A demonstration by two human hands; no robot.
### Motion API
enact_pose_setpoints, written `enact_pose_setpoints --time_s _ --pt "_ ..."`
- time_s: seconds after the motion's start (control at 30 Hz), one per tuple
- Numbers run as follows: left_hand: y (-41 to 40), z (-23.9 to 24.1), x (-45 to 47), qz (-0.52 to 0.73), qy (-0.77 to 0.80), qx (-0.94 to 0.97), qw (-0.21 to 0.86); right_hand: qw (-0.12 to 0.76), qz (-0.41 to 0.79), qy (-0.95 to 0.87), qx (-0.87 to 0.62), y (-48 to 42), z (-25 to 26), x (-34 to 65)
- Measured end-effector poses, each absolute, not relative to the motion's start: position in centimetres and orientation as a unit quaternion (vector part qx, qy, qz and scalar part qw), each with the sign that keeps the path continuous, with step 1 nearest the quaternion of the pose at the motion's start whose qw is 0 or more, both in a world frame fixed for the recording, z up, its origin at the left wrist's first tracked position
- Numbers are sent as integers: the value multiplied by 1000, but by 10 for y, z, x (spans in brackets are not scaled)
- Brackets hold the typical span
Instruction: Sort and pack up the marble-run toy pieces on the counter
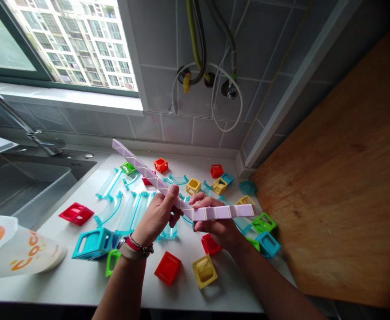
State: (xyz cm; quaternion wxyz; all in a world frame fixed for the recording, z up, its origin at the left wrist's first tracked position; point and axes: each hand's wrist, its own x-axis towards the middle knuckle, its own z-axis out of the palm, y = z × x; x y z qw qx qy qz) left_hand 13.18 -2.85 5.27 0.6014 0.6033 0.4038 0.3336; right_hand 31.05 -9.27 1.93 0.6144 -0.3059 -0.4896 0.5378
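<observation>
A long lilac-and-white snake puzzle, bent at an angle near its middle, is held above the counter in both my hands. My left hand is closed around it just left of the bend, thumb on top. My right hand grips the section right of the bend, with fingers behind and below it. One straight arm of the puzzle points to the far left and the other runs level to the right. Beneath lie clear turquoise track pieces, partly hidden by my hands. A red cube frame and a yellow cube frame sit nearest me.
A white counter carries several more coloured cube frames, including a blue one. A plastic cup stands at the left, before the sink and faucet. A wooden board rises on the right. Hoses hang on the tiled wall.
</observation>
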Motion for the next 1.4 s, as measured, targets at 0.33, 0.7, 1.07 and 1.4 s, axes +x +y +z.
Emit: enact_pose_setpoints --time_s 0.33,0.7,1.07,1.4 --pt "-27 50 130 348 377 571 641 601 517 -536 -290 -92 23 308" --pt "-27 53 126 287 326 642 632 614 535 -490 -309 -92 17 305" --pt "-29 60 130 315 307 637 633 607 555 -455 -341 -94 13 303" --pt "-18 48 124 329 328 767 443 617 618 -380 -305 -76 5 299"
